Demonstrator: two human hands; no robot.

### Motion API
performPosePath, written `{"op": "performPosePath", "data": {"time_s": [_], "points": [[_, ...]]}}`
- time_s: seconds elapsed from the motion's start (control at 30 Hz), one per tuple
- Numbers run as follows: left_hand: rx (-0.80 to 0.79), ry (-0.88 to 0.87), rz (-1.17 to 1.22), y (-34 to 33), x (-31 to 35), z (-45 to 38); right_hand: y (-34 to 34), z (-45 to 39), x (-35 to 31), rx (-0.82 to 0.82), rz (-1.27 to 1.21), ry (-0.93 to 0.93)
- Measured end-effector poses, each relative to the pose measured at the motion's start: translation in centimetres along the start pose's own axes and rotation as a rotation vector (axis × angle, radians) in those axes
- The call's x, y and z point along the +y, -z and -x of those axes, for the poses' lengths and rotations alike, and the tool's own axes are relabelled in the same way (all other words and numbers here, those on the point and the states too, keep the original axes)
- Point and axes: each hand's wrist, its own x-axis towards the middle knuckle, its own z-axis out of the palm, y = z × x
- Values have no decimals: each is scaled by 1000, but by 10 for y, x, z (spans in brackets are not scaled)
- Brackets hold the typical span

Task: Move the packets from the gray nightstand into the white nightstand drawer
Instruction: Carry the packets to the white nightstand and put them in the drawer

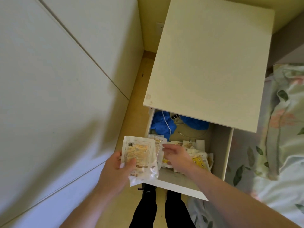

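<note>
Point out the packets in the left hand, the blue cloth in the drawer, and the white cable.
Stack of white and orange printed packets (139, 153), head view, on the top packet's label.
Crumpled blue cloth (160, 125), head view, on its left bunch.
Thin white cable (167, 124), head view, where it crosses the cloth.

A white nightstand (209, 63) fills the upper centre, its flat top bare. Its drawer (218, 155) is pulled open toward six o'clock. On the drawer floor, crumpled blue fabric (160, 124) lies at the twelve o'clock end with a thin white cable (167, 125) draped over it. A loose pile of white and yellow packets (197, 155) lies toward six o'clock. The nightstand stands on a tan floor (131, 106).
</note>
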Motion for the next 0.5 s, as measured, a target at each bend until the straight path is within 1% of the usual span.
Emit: {"op": "performPosePath", "data": {"time_s": [0.07,0.13,0.17,0.23,0.33,0.4,0.43,0.5], "points": [[-58,16,73,-16,8,1,7,22,-3,-135,-259,-42],[-142,19,93,-35,15,2,15,41,-4,-222,-428,-83],[-180,17,83,-46,18,1,21,48,-3,-227,-482,-101],[-218,17,63,-64,21,-3,34,57,3,-183,-518,-104],[-206,-3,-90,-82,22,-10,57,63,20,-44,-390,-58],[-191,-23,-159,-87,24,-16,76,62,30,110,-276,-51],[-182,-36,-195,-88,24,-21,86,61,35,192,-177,-42],[-153,-72,-328,-88,21,-36,108,60,42,313,117,17]]}}
